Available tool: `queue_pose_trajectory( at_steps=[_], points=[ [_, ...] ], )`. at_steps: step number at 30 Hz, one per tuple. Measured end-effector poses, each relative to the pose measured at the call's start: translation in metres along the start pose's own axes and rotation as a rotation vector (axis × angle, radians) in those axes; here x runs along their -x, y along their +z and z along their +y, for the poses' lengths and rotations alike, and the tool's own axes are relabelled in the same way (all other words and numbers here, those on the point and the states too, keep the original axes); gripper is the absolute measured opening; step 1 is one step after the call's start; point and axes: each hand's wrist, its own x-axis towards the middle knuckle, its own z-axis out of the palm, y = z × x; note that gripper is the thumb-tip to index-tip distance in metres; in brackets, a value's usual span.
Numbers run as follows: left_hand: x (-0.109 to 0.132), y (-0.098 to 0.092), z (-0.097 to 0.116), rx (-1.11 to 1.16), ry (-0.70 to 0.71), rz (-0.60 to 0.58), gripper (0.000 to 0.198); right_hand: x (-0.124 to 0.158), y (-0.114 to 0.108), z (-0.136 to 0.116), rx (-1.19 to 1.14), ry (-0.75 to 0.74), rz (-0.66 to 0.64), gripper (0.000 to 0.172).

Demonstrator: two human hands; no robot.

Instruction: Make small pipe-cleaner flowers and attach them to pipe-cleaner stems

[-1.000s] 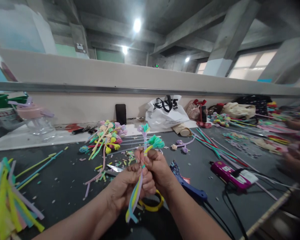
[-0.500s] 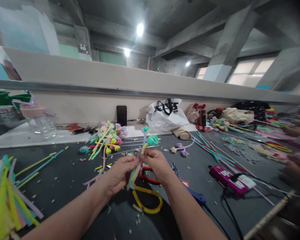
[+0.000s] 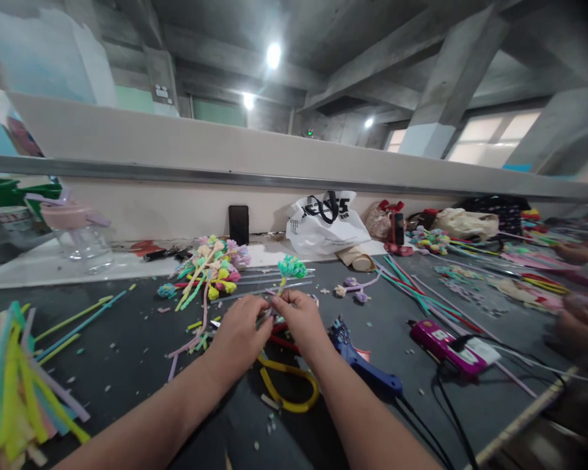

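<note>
Between my two hands is a fuzzy pipe-cleaner flower with a green tufted head (image 3: 292, 266) above my fingertips. My left hand (image 3: 242, 333) closes its fingers around the lower stems, which are mostly hidden. The thumb and fingers of my right hand (image 3: 301, 320) pinch the yellowish stem just under the head. Below my hands lies a thick yellow loop (image 3: 310, 408), with a red handle-like piece partly covered by my right hand. A blue glue gun (image 3: 372, 373) rests on the table to the right of my right forearm.
Cut pipe cleaners (image 3: 10, 385) are bunched at left; finished flowers (image 3: 215, 271) lie behind my hands. A purple power strip (image 3: 441, 346) with black cords sits at right, near a co-worker's hand (image 3: 581, 323). A white bag (image 3: 326, 228) and phone (image 3: 238, 224) stand at the back.
The green head has turned and now shows as one wider tuft; the small teal and lilac tuft no longer stands out above it. My left hand has rolled over the stems, hiding their lower ends.
</note>
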Motion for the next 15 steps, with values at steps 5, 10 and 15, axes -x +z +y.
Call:
queue_pose_trajectory(
  at_steps=[5, 10, 15],
  points=[
    [0.001, 0.0, -0.002, -0.052, 0.036, -0.062, 0.019, 0.002, 0.001, -0.005, 0.113, -0.013, 0.024, 0.02],
    [-0.002, 0.0, -0.003, 0.116, -0.14, -0.04, 0.018, 0.002, -0.001, -0.007, 0.137, -0.025, 0.011, 0.018],
    [-0.01, -0.006, 0.003, 0.283, -0.387, -0.108, 0.021, 0.002, -0.001, -0.008, 0.08, -0.018, 0.012, 0.018]
  ],
)
